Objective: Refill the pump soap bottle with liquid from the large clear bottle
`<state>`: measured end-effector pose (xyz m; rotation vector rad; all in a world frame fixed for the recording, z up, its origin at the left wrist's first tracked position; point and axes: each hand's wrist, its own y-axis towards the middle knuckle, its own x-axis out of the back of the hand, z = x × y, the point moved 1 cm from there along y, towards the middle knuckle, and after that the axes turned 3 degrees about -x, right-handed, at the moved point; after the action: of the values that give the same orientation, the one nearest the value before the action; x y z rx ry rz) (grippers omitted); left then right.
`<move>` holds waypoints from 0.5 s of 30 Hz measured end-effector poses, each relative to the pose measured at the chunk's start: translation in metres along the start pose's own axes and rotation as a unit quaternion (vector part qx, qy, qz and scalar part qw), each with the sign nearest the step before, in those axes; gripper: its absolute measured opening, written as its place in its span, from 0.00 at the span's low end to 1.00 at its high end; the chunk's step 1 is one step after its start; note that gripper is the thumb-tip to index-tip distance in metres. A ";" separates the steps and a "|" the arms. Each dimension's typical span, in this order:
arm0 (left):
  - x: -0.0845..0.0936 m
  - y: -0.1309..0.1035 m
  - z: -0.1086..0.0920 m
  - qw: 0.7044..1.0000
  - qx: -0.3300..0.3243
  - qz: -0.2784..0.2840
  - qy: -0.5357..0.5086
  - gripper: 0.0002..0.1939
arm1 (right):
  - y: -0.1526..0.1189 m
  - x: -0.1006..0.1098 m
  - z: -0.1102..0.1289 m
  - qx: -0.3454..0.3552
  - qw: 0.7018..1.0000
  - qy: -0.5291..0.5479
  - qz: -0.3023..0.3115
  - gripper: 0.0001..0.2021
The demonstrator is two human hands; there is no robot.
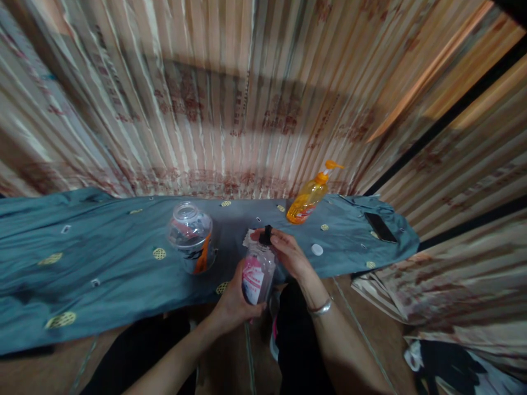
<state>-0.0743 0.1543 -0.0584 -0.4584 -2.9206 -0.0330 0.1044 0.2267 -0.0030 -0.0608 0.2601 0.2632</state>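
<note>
Nearest the camera, the left hand point(233, 304) wraps the lower body of a clear bottle with a pink-and-white label point(257, 277), fingers curled together around its side. The bottle is held upright just over the near edge of a blue-grey cloth point(102, 274), between the two hands. The right hand point(288, 252) sits on top of it, fingertips closed around the dark cap point(266, 235); a silver bangle point(321, 308) circles that wrist.

Left of the bottle, near but apart, a clear wide-mouthed jar point(191, 236) with an orange-and-black label stands on the cloth, tilted toward the camera, its mouth uncovered. Just right of the right hand lies a small white round disc point(317, 249). A white scrap lies under the cap area; what it is cannot be told.

Farther back, an orange pump bottle point(309, 196) leans at the cloth's far edge. Well to the right, a dark flat phone-like object point(381, 226) lies on the cloth. Behind everything hangs a striped curtain with reddish print point(247, 99).
</note>
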 end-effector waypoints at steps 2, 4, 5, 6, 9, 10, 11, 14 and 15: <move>0.004 0.002 -0.001 1.000 0.018 -0.003 -0.011 0.56 | 0.003 0.003 -0.004 0.012 0.999 0.004 -0.031 0.31; 0.006 0.003 -0.002 0.999 0.026 -0.011 -0.016 0.58 | 0.006 0.005 -0.010 0.014 0.998 -0.002 -0.063 0.30; 0.007 0.003 -0.002 0.999 0.027 -0.015 -0.014 0.59 | 0.007 0.006 -0.012 0.013 0.997 -0.005 -0.073 0.30; 0.007 0.003 -0.001 0.999 0.028 -0.018 -0.013 0.59 | 0.009 0.007 -0.014 0.013 0.997 -0.006 -0.077 0.29; 0.008 0.003 0.001 0.999 0.028 -0.023 -0.006 0.59 | 0.010 0.005 -0.016 0.011 0.997 -0.003 -0.071 0.27; 0.008 0.003 0.002 0.999 0.029 -0.023 -0.004 0.59 | 0.010 0.004 -0.015 0.007 0.998 -0.002 -0.064 0.27; 0.008 0.003 0.003 0.999 0.030 -0.024 -0.004 0.59 | 0.009 0.003 -0.015 0.002 0.998 -0.002 -0.055 0.26; 0.009 0.003 0.004 0.999 0.029 -0.027 -0.004 0.59 | 0.007 0.001 -0.012 -0.011 1.000 -0.001 -0.027 0.30; 0.009 0.003 0.005 0.999 0.028 -0.027 -0.004 0.59 | 0.007 0.001 -0.012 -0.010 1.000 -0.001 -0.025 0.31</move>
<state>-0.0824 0.1605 -0.0616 -0.3709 -2.9323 0.0430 0.1001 0.2328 -0.0148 -0.0871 0.2538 0.2152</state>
